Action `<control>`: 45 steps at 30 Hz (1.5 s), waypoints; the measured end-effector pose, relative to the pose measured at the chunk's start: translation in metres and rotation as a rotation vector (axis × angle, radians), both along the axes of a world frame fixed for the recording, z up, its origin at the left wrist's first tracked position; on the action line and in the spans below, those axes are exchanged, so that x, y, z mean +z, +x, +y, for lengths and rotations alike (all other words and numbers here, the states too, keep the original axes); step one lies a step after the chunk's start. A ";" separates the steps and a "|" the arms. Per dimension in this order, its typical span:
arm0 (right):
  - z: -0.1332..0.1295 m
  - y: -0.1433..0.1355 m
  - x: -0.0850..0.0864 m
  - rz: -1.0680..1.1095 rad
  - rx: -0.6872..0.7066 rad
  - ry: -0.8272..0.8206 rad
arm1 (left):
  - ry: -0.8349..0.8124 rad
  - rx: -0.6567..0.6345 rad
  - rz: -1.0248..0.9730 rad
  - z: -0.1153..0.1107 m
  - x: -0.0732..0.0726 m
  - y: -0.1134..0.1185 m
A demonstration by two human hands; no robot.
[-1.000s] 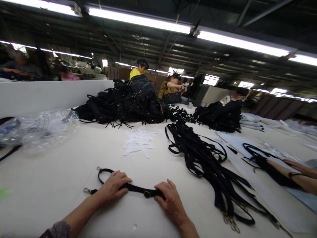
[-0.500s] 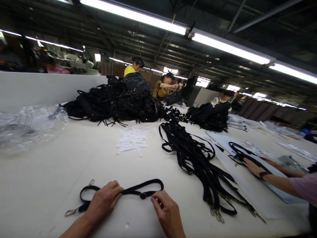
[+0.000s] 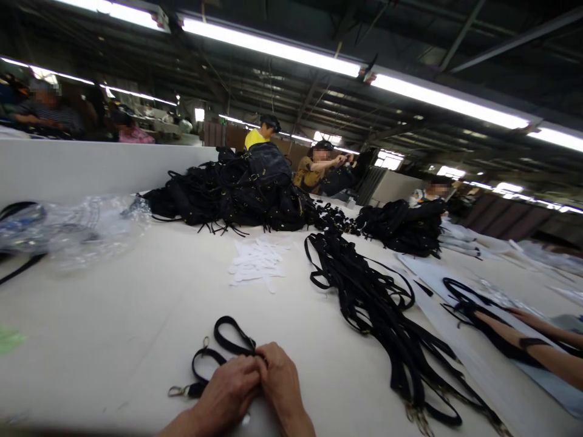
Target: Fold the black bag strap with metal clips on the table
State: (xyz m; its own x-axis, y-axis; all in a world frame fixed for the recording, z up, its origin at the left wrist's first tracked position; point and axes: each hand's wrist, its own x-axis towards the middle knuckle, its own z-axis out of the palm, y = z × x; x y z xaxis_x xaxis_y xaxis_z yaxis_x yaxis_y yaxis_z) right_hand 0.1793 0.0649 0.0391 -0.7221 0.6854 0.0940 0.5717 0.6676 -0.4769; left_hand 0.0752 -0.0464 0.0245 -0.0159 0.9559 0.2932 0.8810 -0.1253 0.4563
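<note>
A black strap (image 3: 226, 340) with metal clasps lies folded into loops on the white table (image 3: 113, 328) near the front edge. My left hand (image 3: 229, 391) and my right hand (image 3: 281, 382) are pressed together over its gathered middle, both gripping it. One loop sticks out toward the back and a metal clasp (image 3: 175, 391) trails to the left of my left hand.
A long pile of black straps (image 3: 378, 303) runs along the right. White paper pieces (image 3: 257, 262) lie mid-table. Black bags (image 3: 241, 191) are heaped at the back; clear plastic bags (image 3: 77, 227) sit left. A co-worker's forearms (image 3: 528, 343) rest on straps at right. Other people work behind.
My hands have come together from about a strap's width apart, folding the stretched strap into short loops bunched between them. The co-worker's arm at right has shifted slightly.
</note>
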 end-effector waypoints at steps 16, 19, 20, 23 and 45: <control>0.005 0.006 -0.004 -0.042 0.150 0.077 | -0.141 0.064 0.110 -0.044 0.015 -0.071; 0.011 0.010 -0.001 -0.082 0.228 0.075 | -0.200 0.020 0.129 -0.034 0.030 -0.077; 0.013 0.011 0.000 -0.086 0.257 0.068 | -0.228 0.004 0.119 -0.031 0.034 -0.079; 0.016 0.016 0.004 -0.078 0.302 0.025 | -0.282 -0.046 0.059 -0.025 0.042 -0.082; -0.018 -0.020 -0.010 0.276 0.316 -0.063 | -0.075 0.420 -0.650 -0.072 0.029 -0.133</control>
